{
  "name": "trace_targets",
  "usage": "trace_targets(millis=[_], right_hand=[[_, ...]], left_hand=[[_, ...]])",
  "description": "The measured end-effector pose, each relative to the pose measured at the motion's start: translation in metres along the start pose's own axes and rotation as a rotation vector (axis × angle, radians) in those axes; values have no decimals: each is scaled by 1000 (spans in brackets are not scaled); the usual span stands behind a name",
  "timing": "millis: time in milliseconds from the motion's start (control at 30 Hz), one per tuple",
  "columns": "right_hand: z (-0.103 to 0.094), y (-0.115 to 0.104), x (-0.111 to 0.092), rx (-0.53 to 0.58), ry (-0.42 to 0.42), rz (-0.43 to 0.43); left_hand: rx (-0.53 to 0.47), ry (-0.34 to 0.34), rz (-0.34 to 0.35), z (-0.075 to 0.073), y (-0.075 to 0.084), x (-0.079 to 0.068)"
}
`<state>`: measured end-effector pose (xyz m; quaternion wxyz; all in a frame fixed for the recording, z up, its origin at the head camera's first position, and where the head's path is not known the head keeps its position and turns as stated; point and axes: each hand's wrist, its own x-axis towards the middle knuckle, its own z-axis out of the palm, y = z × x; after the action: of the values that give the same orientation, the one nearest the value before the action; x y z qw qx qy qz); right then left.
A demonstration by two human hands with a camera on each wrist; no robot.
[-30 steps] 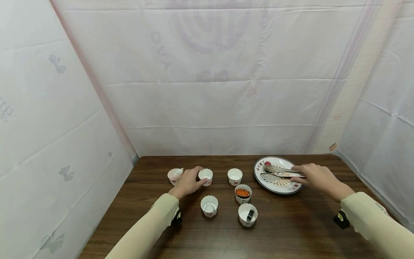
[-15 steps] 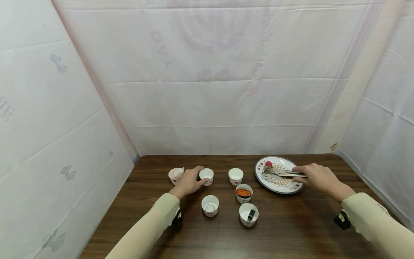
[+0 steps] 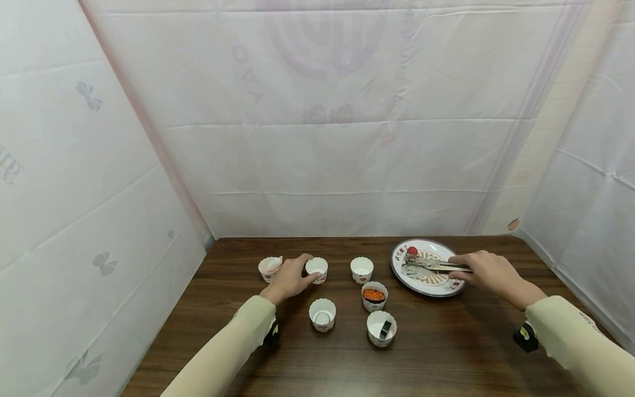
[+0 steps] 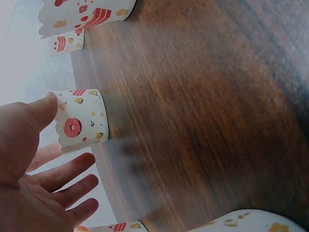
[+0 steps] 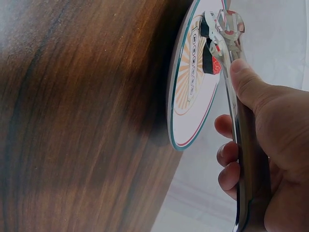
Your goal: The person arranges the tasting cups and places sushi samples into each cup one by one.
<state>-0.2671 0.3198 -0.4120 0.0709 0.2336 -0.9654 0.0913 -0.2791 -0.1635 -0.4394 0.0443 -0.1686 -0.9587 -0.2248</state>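
My left hand [image 3: 289, 278] holds a white paper baking cup [image 3: 317, 268] between thumb and forefinger at the back of the table. In the left wrist view the cup [image 4: 84, 116] shows a red doughnut print, and the other fingers are spread beside it. My right hand [image 3: 488, 273] grips metal serving tongs [image 3: 446, 267] over a round patterned plate [image 3: 429, 290]. The tongs' ends are around a dark-wrapped piece [image 5: 207, 58] with red on it, which looks like toy sushi. A red bit [image 3: 412, 251] shows at the plate's back left.
Left of the held cup stands a cup [image 3: 268, 273] with something white and pink inside. Nearer are a cup [image 3: 322, 309] with a whitish round, a cup [image 3: 373, 307] with orange roe sushi, and a cup [image 3: 381, 339] with a black-banded piece. Another cup [image 3: 361, 269] stands left of the plate.
The tongs' two arms have come closer together over the plate. The left hand keeps its hold on the cup, and the cups stay in place.
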Motion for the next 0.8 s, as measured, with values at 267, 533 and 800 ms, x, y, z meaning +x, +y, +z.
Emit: trace_targets(millis=[267,533,800], right_hand=[[1,1,-1,-7,4,-1],[-7,-1,3,-33,31,-11],[-18,-4,10,-43,32,-51]], left_hand=[[-5,1,-1,0,0,0],[-1,-6,4,0,1,1],[-16,-2,-9,0,0,1]])
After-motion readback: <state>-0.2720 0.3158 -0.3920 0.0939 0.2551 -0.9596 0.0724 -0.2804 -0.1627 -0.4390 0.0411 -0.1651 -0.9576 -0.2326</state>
